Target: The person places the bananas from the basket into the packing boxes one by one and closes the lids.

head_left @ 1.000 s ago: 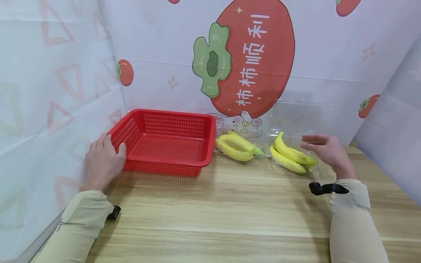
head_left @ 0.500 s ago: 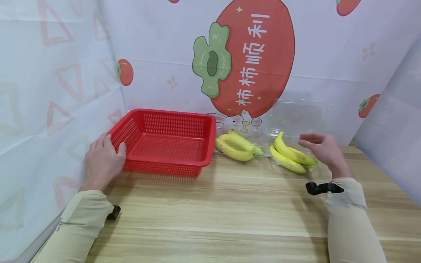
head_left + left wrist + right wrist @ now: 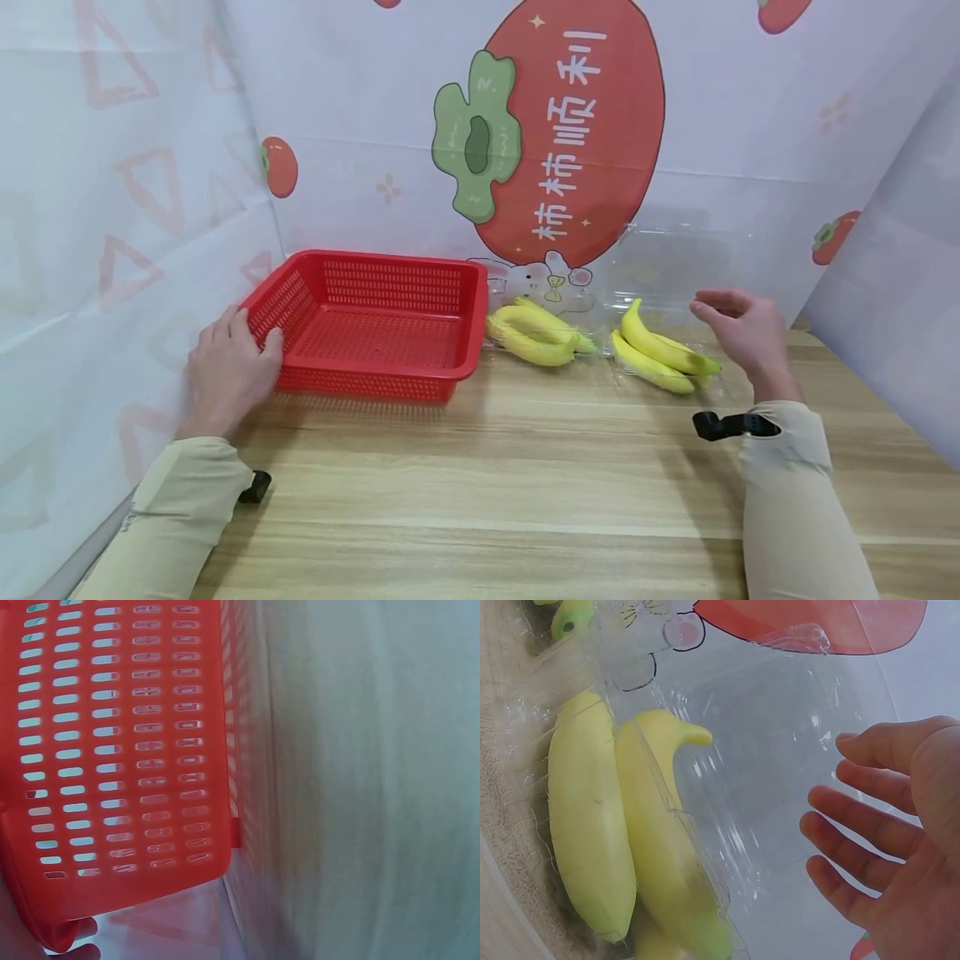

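Note:
In the head view, my left hand (image 3: 232,371) grips the near left corner of a red plastic basket (image 3: 465,367), which has slotted walls and nothing inside. In the left wrist view, fingertips (image 3: 84,951) show below the rim of the red basket (image 3: 142,896). My right hand (image 3: 752,337) hovers to the right of a clear plastic clamshell box (image 3: 675,258) whose lid stands up. Yellow bananas (image 3: 652,354) lie in that box. In the right wrist view, my right hand (image 3: 900,847) has its fingers spread and loosely bent, apart from the bananas (image 3: 592,825).
Between the basket and the open box, more yellow bananas (image 3: 536,333) lie in another clear plastic container. A wooden tabletop (image 3: 480,492) stretches in front. A printed cloth backdrop (image 3: 360,100) rises behind, with cloth walls at both sides.
My right hand has shifted slightly left and up beside the open box, its thumb and fingers now slightly further apart. My left hand has stayed on the basket. The head view has turned slightly.

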A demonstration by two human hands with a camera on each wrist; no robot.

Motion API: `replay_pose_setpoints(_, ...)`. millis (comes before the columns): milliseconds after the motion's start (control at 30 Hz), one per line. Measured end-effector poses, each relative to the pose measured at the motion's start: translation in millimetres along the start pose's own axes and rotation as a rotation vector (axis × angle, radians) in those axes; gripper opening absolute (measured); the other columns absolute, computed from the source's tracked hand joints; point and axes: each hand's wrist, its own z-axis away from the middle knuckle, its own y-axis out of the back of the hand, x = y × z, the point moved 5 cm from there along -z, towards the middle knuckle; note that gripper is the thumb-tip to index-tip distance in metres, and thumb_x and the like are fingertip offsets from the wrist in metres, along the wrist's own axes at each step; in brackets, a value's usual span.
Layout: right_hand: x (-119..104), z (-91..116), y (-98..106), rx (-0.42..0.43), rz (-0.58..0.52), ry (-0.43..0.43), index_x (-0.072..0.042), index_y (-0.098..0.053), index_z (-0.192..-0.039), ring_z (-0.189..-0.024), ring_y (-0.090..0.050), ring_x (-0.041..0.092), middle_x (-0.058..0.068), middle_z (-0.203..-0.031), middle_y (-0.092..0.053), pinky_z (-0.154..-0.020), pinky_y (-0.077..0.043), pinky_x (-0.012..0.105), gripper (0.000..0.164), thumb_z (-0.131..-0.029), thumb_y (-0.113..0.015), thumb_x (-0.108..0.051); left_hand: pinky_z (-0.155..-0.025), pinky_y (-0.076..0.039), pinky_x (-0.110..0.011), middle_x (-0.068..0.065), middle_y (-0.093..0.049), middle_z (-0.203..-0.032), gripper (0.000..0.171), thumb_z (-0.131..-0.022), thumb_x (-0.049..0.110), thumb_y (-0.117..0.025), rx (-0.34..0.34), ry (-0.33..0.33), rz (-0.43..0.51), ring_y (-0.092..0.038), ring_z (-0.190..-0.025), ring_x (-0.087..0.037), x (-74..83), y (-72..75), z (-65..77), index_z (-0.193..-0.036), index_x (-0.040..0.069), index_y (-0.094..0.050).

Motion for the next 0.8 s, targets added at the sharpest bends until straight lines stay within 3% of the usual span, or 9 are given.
replay_pose_setpoints(233,-6.4,1.8,1.3,0.028,-0.037,0.015,-0.007,-0.064,-0.145,-0.097,-0.054,-0.006,-0.025,-0.107,-0.064,-0.078,-0.047,0.013,0.066,-0.101,-0.063,-0.057,-0.117,-0.02,-0.081,-0.04,-0.015,-0.168,0.085,-0.109,0.049,-0.031,-0.051,-0.038,-0.024,-0.018,-0.15,-0.063,0.6,7.7,-0.4,-0.163,-0.014,-0.012)
replay_pose_setpoints(333,-10.7,3.3,6.4,0.052,-0.078,0.013,-0.007,-0.063,-0.146,-0.097,-0.054,-0.009,-0.034,-0.099,-0.059,-0.081,-0.045,0.014,0.063,-0.102,-0.063,-0.053,-0.12,-0.015,-0.08,-0.039,-0.014,-0.17,0.084,-0.11,0.048,-0.03,-0.046,-0.068,-0.012,-0.014,-0.154,-0.061,10.8,13.5,-2.1,-0.164,-0.012,-0.011)
replay_pose_setpoints(400,-13.8,3.7,10.6,0.07,-0.106,0.002,-0.01,-0.062,-0.148,-0.098,-0.054,-0.01,-0.036,-0.099,-0.057,-0.084,-0.045,0.014,0.063,-0.102,-0.063,-0.053,-0.121,-0.015,-0.079,-0.037,-0.017,-0.17,0.082,-0.11,0.047,-0.032,-0.04,-0.095,0.007,-0.015,-0.155,-0.059,25.7,18.0,-2.4,-0.165,-0.009,-0.012)
replay_pose_setpoints(500,-18.0,3.2,17.2,0.106,-0.144,-0.027,-0.015,-0.06,-0.151,-0.101,-0.053,-0.01,-0.035,-0.104,-0.059,-0.087,-0.044,0.014,0.062,-0.102,-0.063,-0.054,-0.123,-0.016,-0.078,-0.033,-0.021,-0.171,0.078,-0.109,0.043,-0.041,-0.025,-0.167,0.052,-0.019,-0.156,-0.056,63.4,22.9,-0.6,-0.166,-0.006,-0.018)
replay_pose_setpoints(600,-21.4,0.7,23.6,0.131,-0.145,-0.054,-0.02,-0.057,-0.153,-0.108,-0.055,-0.006,-0.023,-0.121,-0.066,-0.089,-0.044,0.016,0.063,-0.102,-0.062,-0.055,-0.126,-0.018,-0.075,-0.029,-0.026,-0.172,0.076,-0.107,0.039,-0.049,-0.021,-0.256,0.08,-0.023,-0.158,-0.052,113.0,24.6,2.4,-0.165,-0.004,-0.025)
replay_pose_setpoints(667,-23.9,-3.0,27.4,0.136,-0.117,-0.065,-0.022,-0.055,-0.155,-0.119,-0.059,0.004,-0.011,-0.138,-0.067,-0.089,-0.045,0.017,0.064,-0.102,-0.06,-0.057,-0.128,-0.018,-0.073,-0.025,-0.026,-0.173,0.075,-0.107,0.038,-0.051,-0.042,-0.309,0.09,-0.023,-0.16,-0.048,146.4,22.9,3.5,-0.166,-0.001,-0.026)
replay_pose_setpoints(800,-30.9,-15.0,36.6,0.146,-0.048,-0.058,-0.023,-0.05,-0.159,-0.142,-0.056,0.026,0.008,-0.162,-0.055,-0.095,-0.049,0.021,0.068,-0.102,-0.057,-0.059,-0.133,-0.02,-0.063,-0.017,-0.027,-0.175,0.075,-0.106,0.04,-0.053,-0.12,-0.392,0.111,-0.024,-0.163,-0.039,212.3,13.3,0.6,-0.167,0.004,-0.027)
